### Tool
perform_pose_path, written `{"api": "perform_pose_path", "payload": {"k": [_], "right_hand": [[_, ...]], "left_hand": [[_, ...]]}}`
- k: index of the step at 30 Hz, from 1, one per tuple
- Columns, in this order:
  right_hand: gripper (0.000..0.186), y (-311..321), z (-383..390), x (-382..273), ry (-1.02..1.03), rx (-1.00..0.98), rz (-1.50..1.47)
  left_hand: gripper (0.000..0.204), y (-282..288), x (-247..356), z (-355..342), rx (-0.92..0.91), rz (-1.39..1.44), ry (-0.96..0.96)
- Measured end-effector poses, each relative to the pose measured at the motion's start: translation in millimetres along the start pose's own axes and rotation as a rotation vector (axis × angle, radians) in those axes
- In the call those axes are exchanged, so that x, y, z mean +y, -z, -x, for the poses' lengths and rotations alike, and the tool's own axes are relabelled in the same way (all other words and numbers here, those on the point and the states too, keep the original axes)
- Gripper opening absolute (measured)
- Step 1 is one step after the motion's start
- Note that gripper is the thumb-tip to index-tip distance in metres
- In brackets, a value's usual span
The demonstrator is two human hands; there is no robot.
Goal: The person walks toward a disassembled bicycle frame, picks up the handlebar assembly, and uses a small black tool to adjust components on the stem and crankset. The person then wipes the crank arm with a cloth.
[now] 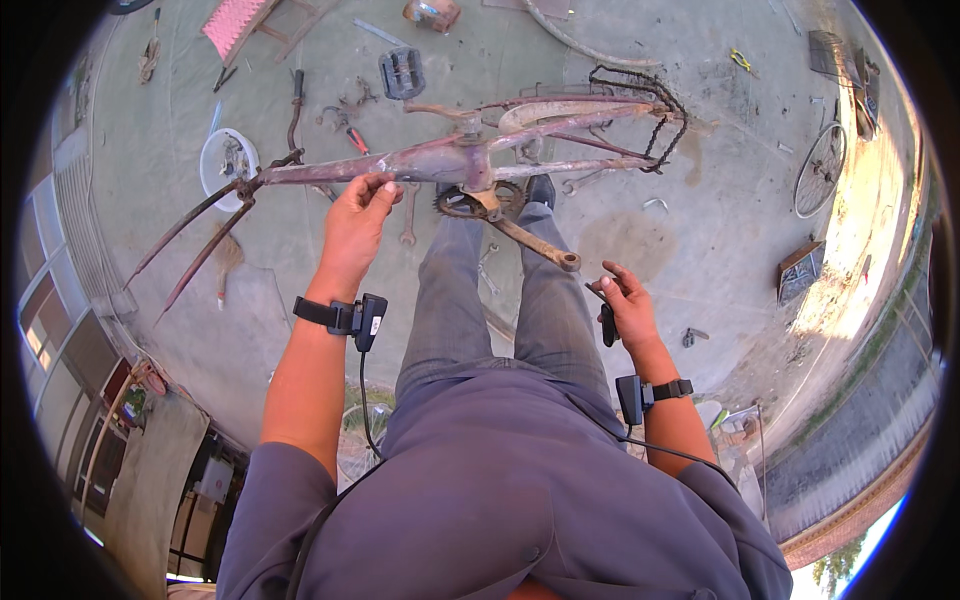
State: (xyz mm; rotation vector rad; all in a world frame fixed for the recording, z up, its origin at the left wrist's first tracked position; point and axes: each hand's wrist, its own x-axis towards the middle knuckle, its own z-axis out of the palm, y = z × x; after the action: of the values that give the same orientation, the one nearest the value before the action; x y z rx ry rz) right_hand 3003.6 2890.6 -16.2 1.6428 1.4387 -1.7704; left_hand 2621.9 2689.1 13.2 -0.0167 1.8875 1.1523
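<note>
A worn, purplish bicycle frame (420, 163) lies crosswise before me, its rusty fork (205, 235) pointing left. My left hand (362, 215) is closed at the underside of its main tube, thumb and fingers pinching the edge. Below the frame's middle hang the chainring (460, 203) and a rusty crank arm (540, 247). A dark chain (680, 120) loops around the rear end. Off the frame, to the right of the crank arm, my right hand (628, 308) is closed on a small black object (608, 325); its kind is unclear.
Around the frame, the floor holds a white bucket (228, 165) with parts inside, a black pedal (402, 73), a red-handled screwdriver (357, 140) and wrenches (408, 225). Farther right are a spoked wheel (820, 170) and a metal box (801, 270). A pink woven seat (236, 25) is far left.
</note>
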Motion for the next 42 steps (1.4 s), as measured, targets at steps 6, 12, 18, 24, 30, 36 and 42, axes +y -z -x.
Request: {"api": "perform_pose_path", "payload": {"k": [6, 12, 18, 24, 30, 36, 42], "right_hand": [[0.042, 10.1, 0.7, -5.6, -0.026, 0.033, 0.102], [0.043, 3.6, -2.9, -12.3, -0.043, 0.012, 0.007], [0.044, -0.7, -8.2, -8.8, -0.034, -0.012, -0.023], [0.049, -2.3, -10.4, -5.1, 0.002, -0.031, -0.087], [0.049, -11.2, -10.9, -9.7, -0.008, -0.062, -0.079], [0.049, -32.4, -4.1, -19.8, -0.093, -0.139, -0.11], [0.049, -65.3, -3.0, -29.4, -0.113, -0.228, -0.114]], "left_hand": [[0.026, -25.0, 7.9, -13.2, -0.034, -0.012, -0.043], [0.021, -25.6, 6.9, -14.2, -0.014, -0.067, -0.014], [0.021, -24.6, 3.9, -8.6, -0.024, -0.072, 0.013], [0.022, -23.8, -6.6, -0.8, -0.02, -0.033, 0.046], [0.025, -13.4, -30.4, 11.0, -0.009, 0.02, 0.074], [0.027, 2.9, -59.6, 29.6, 0.037, 0.094, 0.143], [0.026, 18.9, -91.1, 44.3, 0.054, 0.156, 0.192]]}}
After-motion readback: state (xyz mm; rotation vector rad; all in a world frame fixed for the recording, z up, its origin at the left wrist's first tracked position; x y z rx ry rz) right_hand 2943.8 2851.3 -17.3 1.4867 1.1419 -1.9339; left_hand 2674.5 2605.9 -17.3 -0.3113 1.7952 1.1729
